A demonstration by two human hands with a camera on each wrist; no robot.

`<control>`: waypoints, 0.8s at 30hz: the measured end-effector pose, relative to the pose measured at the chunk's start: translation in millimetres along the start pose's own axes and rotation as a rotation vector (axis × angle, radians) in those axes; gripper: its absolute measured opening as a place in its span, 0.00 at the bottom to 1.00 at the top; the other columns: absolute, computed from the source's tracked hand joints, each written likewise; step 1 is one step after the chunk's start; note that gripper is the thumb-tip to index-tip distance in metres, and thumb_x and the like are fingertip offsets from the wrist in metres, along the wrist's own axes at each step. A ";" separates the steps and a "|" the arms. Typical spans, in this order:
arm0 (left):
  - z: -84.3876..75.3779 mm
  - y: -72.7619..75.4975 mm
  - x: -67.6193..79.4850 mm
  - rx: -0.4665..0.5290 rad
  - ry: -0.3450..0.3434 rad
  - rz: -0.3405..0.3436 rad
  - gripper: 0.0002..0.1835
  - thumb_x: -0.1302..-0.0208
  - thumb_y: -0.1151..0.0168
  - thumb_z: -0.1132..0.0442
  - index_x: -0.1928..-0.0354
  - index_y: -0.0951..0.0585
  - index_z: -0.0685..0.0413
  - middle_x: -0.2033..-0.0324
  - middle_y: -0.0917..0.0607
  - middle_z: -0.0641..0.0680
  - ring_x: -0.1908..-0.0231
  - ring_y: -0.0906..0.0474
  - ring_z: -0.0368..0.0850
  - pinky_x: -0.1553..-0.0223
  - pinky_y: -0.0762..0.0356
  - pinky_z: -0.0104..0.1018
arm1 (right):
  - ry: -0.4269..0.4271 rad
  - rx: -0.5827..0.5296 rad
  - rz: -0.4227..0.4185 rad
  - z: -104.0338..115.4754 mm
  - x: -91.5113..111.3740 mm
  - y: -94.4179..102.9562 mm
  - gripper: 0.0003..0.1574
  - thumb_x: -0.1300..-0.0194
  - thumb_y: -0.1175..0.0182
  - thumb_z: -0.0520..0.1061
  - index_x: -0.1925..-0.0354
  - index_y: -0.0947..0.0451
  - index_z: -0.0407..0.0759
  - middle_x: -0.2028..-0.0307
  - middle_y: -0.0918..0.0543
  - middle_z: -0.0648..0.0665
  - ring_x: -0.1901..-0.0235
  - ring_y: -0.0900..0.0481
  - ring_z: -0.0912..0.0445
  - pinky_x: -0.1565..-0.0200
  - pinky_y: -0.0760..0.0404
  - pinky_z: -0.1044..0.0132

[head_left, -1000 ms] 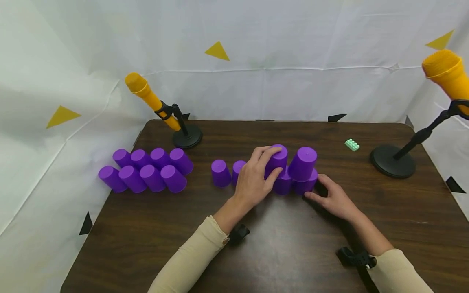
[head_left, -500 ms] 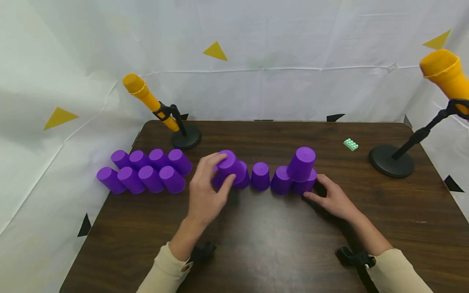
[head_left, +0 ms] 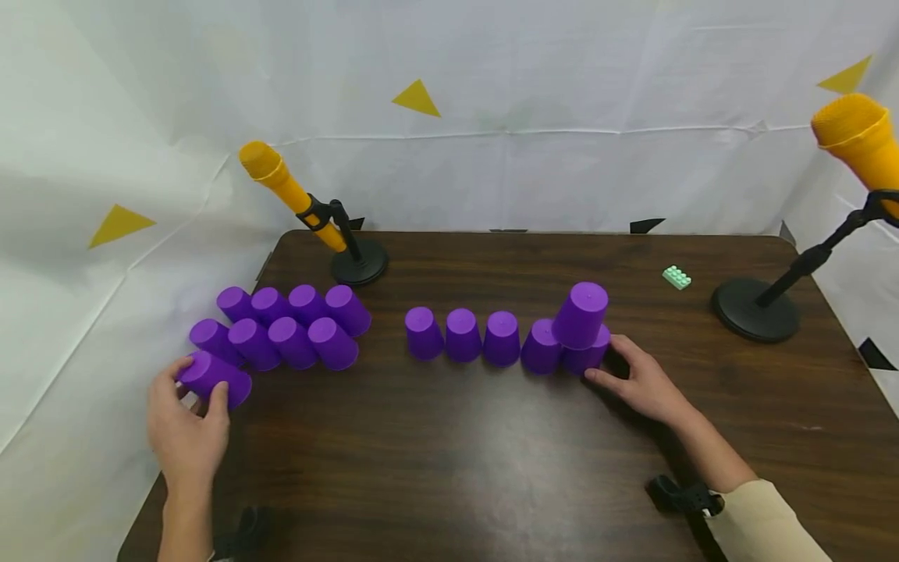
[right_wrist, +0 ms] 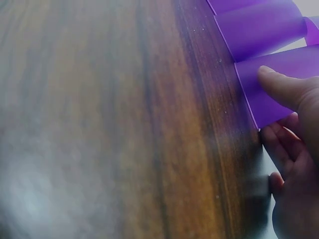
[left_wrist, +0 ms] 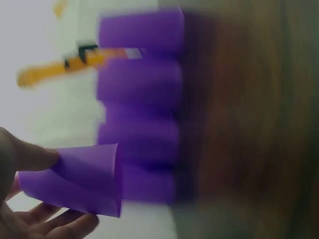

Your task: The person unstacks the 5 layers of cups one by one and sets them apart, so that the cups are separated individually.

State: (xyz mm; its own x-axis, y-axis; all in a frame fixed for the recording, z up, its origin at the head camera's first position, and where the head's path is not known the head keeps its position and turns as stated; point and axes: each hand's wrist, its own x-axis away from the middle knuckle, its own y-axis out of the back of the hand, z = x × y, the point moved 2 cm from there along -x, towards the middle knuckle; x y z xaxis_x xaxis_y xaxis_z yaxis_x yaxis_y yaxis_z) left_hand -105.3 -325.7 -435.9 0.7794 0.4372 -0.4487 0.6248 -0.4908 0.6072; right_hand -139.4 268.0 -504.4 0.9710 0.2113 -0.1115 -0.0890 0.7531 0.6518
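Observation:
At the table's left edge my left hand point(head_left: 186, 433) holds a purple cup point(head_left: 221, 382), tilted, with thumb and fingers on opposite sides. In the left wrist view this cup point(left_wrist: 79, 177) stands out before a blurred row of cups point(left_wrist: 144, 82). Several inverted purple cups point(head_left: 291, 341) form two rows just beyond that hand. My right hand point(head_left: 642, 382) grips the rightmost cup point(head_left: 581, 361) of a separate row. Its thumb lies on the near side of the cup point(right_wrist: 274, 94) in the right wrist view. One inverted cup point(head_left: 579, 316) sits on top of that row's right end.
Three inverted cups point(head_left: 463, 336) continue that row leftward. A yellow microphone point(head_left: 281, 183) on a black stand is at the back left, another microphone point(head_left: 860, 140) on a stand point(head_left: 755, 308) at the right. A mint-green toy brick point(head_left: 676, 277) lies near the table's back point(head_left: 562, 254).
My left hand has lifted a purple cup off the upper level beside the remaining top cup and carried it left to the table's left edge. The right hand has stayed in place.

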 end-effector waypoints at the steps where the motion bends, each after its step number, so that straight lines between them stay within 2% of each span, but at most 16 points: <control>1: 9.4 0.9 -3.6 -0.018 0.017 -0.010 0.31 0.41 0.31 0.66 0.36 0.29 0.54 0.45 0.25 0.62 0.49 0.24 0.61 0.59 0.33 0.14 | 0.001 0.001 -0.001 0.0 0.0 0.3 0.39 0.37 0.31 0.48 0.34 0.33 0.36 0.41 0.26 0.34 0.37 0.32 0.38 0.39 0.37 0.36; 3: 25.7 -0.1 -10.0 -0.043 0.039 -0.032 0.30 0.41 0.32 0.67 0.37 0.29 0.56 0.46 0.25 0.63 0.50 0.24 0.62 0.62 0.35 0.17 | 0.008 0.001 -0.004 -0.1 0.1 0.8 0.38 0.38 0.31 0.47 0.34 0.32 0.36 0.41 0.26 0.34 0.38 0.32 0.38 0.40 0.37 0.36; 6: 41.4 -4.0 -17.2 -0.051 0.060 -0.035 0.30 0.41 0.33 0.69 0.37 0.31 0.58 0.47 0.26 0.66 0.49 0.26 0.63 0.54 0.29 0.35 | 0.016 0.002 -0.006 -0.2 0.3 1.1 0.38 0.38 0.31 0.47 0.34 0.32 0.36 0.42 0.25 0.34 0.38 0.32 0.39 0.40 0.36 0.37; 9: 51.1 -9.5 -24.0 -0.054 0.090 -0.005 0.29 0.40 0.35 0.70 0.37 0.33 0.59 0.46 0.28 0.67 0.48 0.29 0.64 0.49 0.33 0.55 | 0.018 0.001 -0.009 -0.9 0.6 1.8 0.38 0.38 0.31 0.47 0.34 0.32 0.35 0.41 0.25 0.34 0.38 0.31 0.39 0.40 0.36 0.37; 10: 53.8 -11.1 -25.6 -0.054 0.104 0.011 0.29 0.39 0.36 0.70 0.36 0.34 0.59 0.46 0.28 0.68 0.47 0.30 0.64 0.48 0.34 0.58 | 0.018 0.000 -0.009 -0.8 0.7 1.7 0.38 0.38 0.31 0.46 0.34 0.32 0.36 0.41 0.26 0.34 0.38 0.32 0.39 0.40 0.36 0.37; 15: 61.7 -16.1 -29.4 -0.056 0.164 0.058 0.30 0.38 0.39 0.71 0.35 0.37 0.60 0.43 0.31 0.67 0.44 0.33 0.64 0.46 0.38 0.61 | 0.011 -0.003 -0.002 -0.5 1.0 1.2 0.39 0.37 0.31 0.47 0.34 0.33 0.36 0.41 0.26 0.34 0.38 0.32 0.38 0.40 0.37 0.36; 24: 67.0 -18.7 -29.6 -0.024 0.206 0.041 0.30 0.39 0.39 0.71 0.36 0.38 0.61 0.42 0.32 0.68 0.41 0.34 0.65 0.40 0.39 0.60 | 0.009 0.002 -0.007 2.0 0.4 1.1 0.38 0.38 0.31 0.47 0.34 0.32 0.36 0.42 0.25 0.34 0.38 0.32 0.38 0.40 0.36 0.36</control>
State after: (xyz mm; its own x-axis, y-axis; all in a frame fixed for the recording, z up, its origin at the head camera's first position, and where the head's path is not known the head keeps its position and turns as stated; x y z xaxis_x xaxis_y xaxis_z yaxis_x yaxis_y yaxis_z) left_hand -137.1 -380.0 -477.9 0.7768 0.5633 -0.2815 0.5898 -0.4944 0.6385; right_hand -138.6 267.6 -502.2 0.9695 0.2122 -0.1230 -0.0822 0.7536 0.6522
